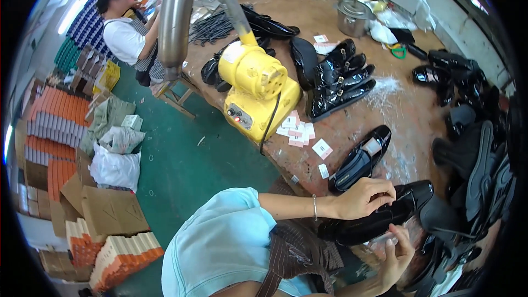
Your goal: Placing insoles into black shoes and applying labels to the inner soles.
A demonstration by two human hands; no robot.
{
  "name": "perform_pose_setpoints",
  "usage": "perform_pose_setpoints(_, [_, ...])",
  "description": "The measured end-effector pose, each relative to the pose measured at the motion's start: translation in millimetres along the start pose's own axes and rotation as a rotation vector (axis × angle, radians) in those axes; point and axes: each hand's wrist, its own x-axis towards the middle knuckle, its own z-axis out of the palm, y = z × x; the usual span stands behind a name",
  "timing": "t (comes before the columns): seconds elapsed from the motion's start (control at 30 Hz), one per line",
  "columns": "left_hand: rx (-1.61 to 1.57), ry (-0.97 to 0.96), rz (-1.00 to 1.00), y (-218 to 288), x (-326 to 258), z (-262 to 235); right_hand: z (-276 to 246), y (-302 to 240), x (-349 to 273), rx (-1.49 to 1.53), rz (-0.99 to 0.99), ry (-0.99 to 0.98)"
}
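A black glossy shoe (360, 228) lies across the near edge of the workbench in front of me, its toe pointing up to the right. My left hand (367, 198), with a bracelet at the wrist, is over the shoe's upper, its fingers pinched together at the shoe's opening. Whatever it pinches is too small to make out. At the near side of the same shoe is my right hand (397, 256), palm partly turned up and fingers apart. Just beyond my left hand rests another black loafer (362, 159), with a pale label on its strap.
A yellow machine (258, 93) with a metal pipe stands on the bench's left side. Buckled black shoes (341, 80) sit behind small paper tags (297, 132). Black shoes and soles (473, 148) crowd the right. A metal pot (353, 17) is farther back; a co-worker (124, 33) stands far left.
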Motion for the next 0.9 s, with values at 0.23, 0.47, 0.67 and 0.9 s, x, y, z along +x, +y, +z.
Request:
perform_pose_setpoints(0.23, [-0.093, -0.232, -0.078, 0, 8, -2, 24, 13, 10, -0.242, 0.064, 0.308])
perform_pose_setpoints(0.47, [-0.185, -0.291, -0.454, 9, 10, -15, 45, 10, 32, -0.222, -0.127, 0.404])
perform_pose_setpoints(0.67, [-0.061, -0.352, -0.389, 14, 18, -12, 32, 15, 29, -0.236, -0.155, 0.388])
perform_pose_setpoints(0.9, [0.032, -0.392, -0.353, 13, 15, -9, 34, 25, 24, -0.25, -0.187, 0.405])
